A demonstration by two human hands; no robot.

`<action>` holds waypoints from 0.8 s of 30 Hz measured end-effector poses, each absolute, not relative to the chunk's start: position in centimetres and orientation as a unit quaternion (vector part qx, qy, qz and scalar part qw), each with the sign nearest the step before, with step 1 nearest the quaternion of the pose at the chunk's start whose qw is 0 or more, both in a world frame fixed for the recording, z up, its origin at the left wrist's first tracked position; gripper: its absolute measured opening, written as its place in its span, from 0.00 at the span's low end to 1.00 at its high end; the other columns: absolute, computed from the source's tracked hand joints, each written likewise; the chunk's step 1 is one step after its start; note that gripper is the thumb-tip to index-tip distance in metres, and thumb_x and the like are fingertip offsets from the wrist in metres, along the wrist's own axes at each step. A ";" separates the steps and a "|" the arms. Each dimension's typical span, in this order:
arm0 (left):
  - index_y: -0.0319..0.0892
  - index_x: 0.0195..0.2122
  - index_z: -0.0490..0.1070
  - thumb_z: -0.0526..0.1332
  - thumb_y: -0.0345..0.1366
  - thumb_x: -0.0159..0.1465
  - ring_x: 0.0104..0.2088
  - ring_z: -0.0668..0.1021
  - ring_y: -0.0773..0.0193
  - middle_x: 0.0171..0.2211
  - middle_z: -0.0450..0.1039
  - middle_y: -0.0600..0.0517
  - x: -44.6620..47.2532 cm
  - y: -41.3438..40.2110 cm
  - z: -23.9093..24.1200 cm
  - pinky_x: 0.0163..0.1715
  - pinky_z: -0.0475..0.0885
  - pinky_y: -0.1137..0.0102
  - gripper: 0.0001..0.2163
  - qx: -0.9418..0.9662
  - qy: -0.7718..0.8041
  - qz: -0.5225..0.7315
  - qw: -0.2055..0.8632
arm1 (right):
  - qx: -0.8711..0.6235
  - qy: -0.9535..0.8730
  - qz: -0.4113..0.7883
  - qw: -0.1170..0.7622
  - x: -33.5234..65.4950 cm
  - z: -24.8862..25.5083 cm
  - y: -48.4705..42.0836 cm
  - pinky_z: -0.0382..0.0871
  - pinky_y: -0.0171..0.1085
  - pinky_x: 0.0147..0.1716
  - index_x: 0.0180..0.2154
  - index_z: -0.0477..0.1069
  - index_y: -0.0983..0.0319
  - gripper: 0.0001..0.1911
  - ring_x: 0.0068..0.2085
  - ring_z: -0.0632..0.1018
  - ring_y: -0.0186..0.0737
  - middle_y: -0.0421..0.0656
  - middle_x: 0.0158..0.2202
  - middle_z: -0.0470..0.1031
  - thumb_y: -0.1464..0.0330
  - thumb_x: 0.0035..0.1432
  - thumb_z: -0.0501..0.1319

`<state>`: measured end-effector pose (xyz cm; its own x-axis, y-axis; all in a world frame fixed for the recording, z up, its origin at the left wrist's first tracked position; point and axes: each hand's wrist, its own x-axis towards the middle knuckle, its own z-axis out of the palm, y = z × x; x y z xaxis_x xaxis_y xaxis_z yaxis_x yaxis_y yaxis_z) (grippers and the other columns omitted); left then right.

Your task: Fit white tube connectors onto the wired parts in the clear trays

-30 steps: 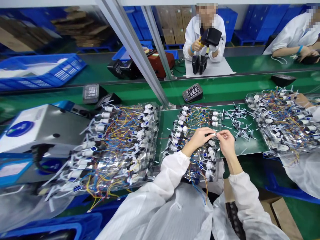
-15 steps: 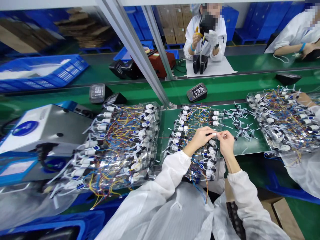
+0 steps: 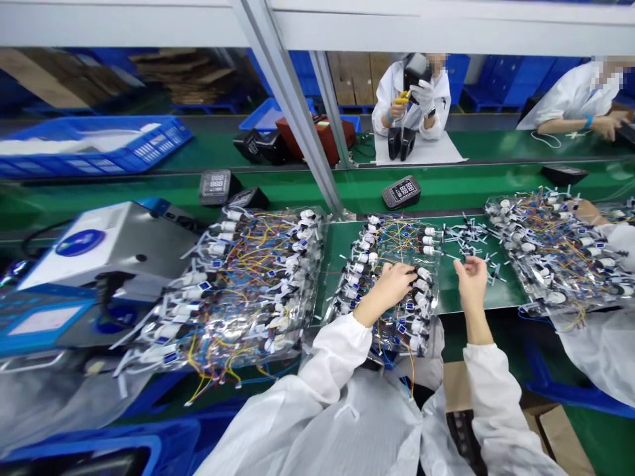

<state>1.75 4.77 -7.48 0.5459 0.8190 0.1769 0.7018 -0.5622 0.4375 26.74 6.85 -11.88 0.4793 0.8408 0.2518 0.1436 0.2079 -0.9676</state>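
Observation:
In the head view, a clear plastic tray [image 3: 431, 311] in front of me holds rows of small white-and-black cylindrical parts with thin coloured wires. My left hand [image 3: 395, 285] is over its right row, fingers closed at the black end of one white-and-black cylindrical part [image 3: 423, 274]. To the right of the tray, my right hand [image 3: 471, 281] is raised above the green surface, thumb and fingers a little apart, with nothing visible between them. Just beyond it lies a loose pile of short pale tube pieces [image 3: 466, 235].
Another wired-parts tray [image 3: 258, 277] lies left, beside a grey-and-blue machine [image 3: 143, 248]. A third tray [image 3: 555, 251] is at right, with a co-worker's hand [image 3: 589, 211] on it. A display unit [image 3: 401, 192] stands behind; a metal post [image 3: 297, 119] rises nearby. Two people sit opposite.
My hands were together over the tray, pinching a small white piece. They have parted: the left lowered to the right row, the right moved right. The camera view has tilted up.

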 end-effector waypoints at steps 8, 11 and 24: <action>0.44 0.54 0.77 0.63 0.37 0.70 0.57 0.78 0.52 0.56 0.78 0.45 0.1 2.8 -3.6 0.59 0.68 0.55 0.13 0.757 0.485 0.380 0.218 | -0.548 -0.513 0.261 0.607 26.1 -7.2 9.1 0.74 0.41 0.34 0.34 0.77 0.63 0.13 0.30 0.78 0.40 0.41 0.29 0.78 0.60 0.53 0.71; 0.43 0.48 0.78 0.62 0.36 0.70 0.45 0.82 0.58 0.46 0.82 0.47 -0.2 3.0 -2.7 0.51 0.75 0.62 0.09 0.686 0.485 0.459 0.288 | -0.509 -0.473 0.196 0.692 26.2 -2.4 7.4 0.74 0.39 0.31 0.37 0.75 0.62 0.13 0.28 0.79 0.39 0.39 0.27 0.77 0.61 0.56 0.71; 0.43 0.63 0.69 0.73 0.34 0.57 0.59 0.72 0.47 0.60 0.67 0.38 6.6 7.7 -4.3 0.61 0.67 0.53 0.32 0.731 0.486 0.434 0.202 | -0.377 -0.397 0.151 0.823 27.7 8.2 -1.9 0.75 0.36 0.21 0.33 0.69 0.60 0.17 0.20 0.75 0.34 0.33 0.22 0.71 0.66 0.49 0.76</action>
